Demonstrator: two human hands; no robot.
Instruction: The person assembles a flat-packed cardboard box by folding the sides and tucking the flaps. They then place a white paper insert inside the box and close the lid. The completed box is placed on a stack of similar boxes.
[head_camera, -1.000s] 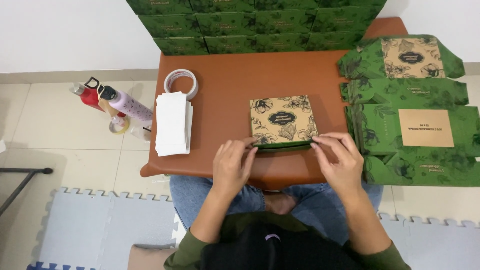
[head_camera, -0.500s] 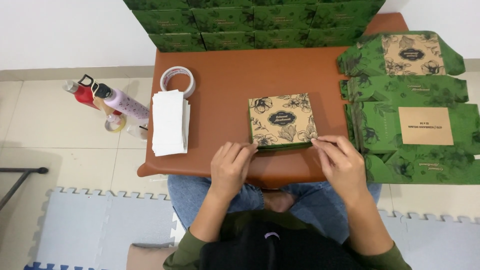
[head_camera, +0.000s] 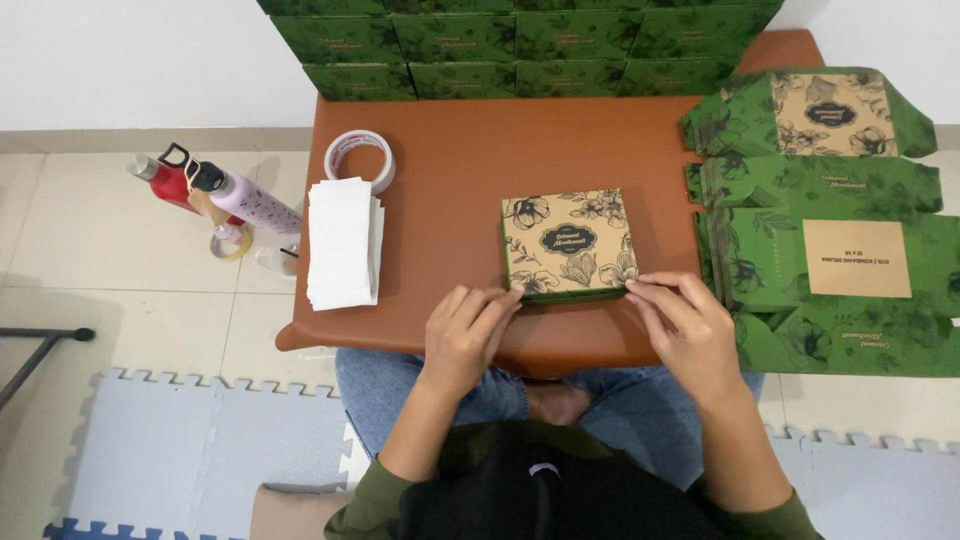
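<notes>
Nearest the camera: dark green sleeves and blue-jeaned knees of the seated person, over a grey foam puzzle-mat floor (head_camera: 200, 440).

Left hand (head_camera: 462, 335) rests on the near edge of the low brown leather-topped table (head_camera: 450, 180), fingers curled, tips pressed against the near-left corner of the small closed cardboard box with tan floral lid and green sides (head_camera: 568, 243). Right hand (head_camera: 687, 330) mirrors it at the near-right corner, fingers bent and close together, tips on the box's front edge. Neither hand lifts the box; both press at its front face (whether a flap sits under the fingertips cannot be told).

The box lies flat on the table, a little right of centre, near the front edge.

Left of the box, well apart: a stack of white paper sheets (head_camera: 342, 242) at the table's left edge. Just beyond the stack, a roll of clear adhesive tape (head_camera: 360, 158), lying flat.

Off the table to the left, on the pale tiled floor: a red bottle (head_camera: 165, 180) and a lilac patterned bottle with black cap (head_camera: 245, 200), side by side.

Right of the table: unfolded flat green floral box blanks (head_camera: 820, 240), overlapping one another.

Farthest, along the white wall: rows of closed green boxes (head_camera: 520, 40) stacked at the table's back edge.
</notes>
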